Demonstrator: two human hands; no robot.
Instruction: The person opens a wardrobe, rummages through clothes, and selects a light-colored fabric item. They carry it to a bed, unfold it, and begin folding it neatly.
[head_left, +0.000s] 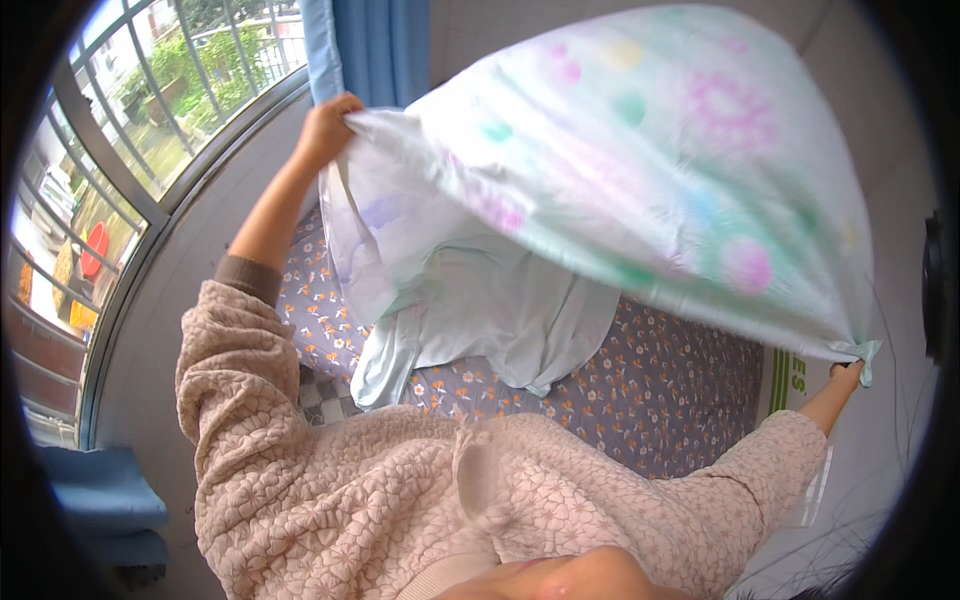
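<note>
A large pale fabric cover (600, 165), printed with pink, green and yellow blots and flowers, billows in the air before me. My left hand (328, 133) grips one corner of it, raised high near the blue curtain. At the far right my right hand (847, 373) pinches another corner, and a short tail of cloth sticks out past the fingers. Between them the upper edge sags in a slanting line. Under the raised part, lower folds of pale cloth (487, 300) rest in a heap on a bed with a grey floral sheet (637, 397).
A barred window (161, 210) runs along the left wall, with a blue curtain (382, 52) at its far end. Folded blue fabric (105, 495) lies at lower left. A board with green stripes and lettering (784, 382) stands by the right wall. A dark round object (932, 289) is beyond it.
</note>
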